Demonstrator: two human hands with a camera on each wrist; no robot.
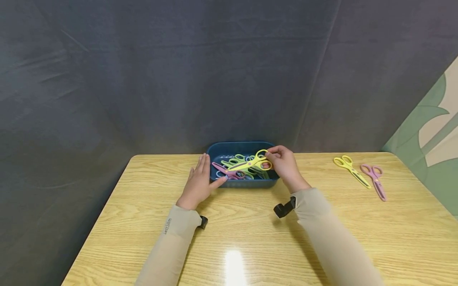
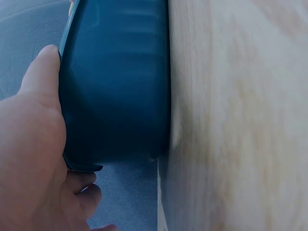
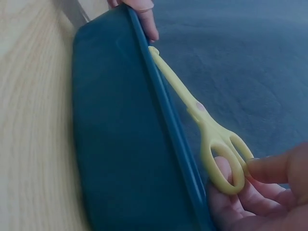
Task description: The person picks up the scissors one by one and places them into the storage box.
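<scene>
A dark blue plastic bin (image 1: 247, 184) stands at the table's far edge, holding a pink pair of scissors (image 1: 234, 174), several green ones and some light blue handles. At its left end my left hand (image 1: 198, 180) rests on the rim, fingers straight along the side and thumb on the front rim. My right hand (image 1: 286, 167) pinches yellow scissors (image 3: 211, 130) by the handles at the bin's right end. Their blades point left over the pile, overlapping the pink pair in the head view. In the left wrist view the thumb lies along the bin's (image 2: 115, 86) upper edge.
On the right of the wooden table (image 1: 150, 222) lie another yellow pair of scissors (image 1: 352, 171) and a pink pair (image 1: 375, 182), side by side. A dark grey cloth (image 1: 229, 79) hangs behind the table. A patterned green wall (image 1: 440, 171) borders the right side.
</scene>
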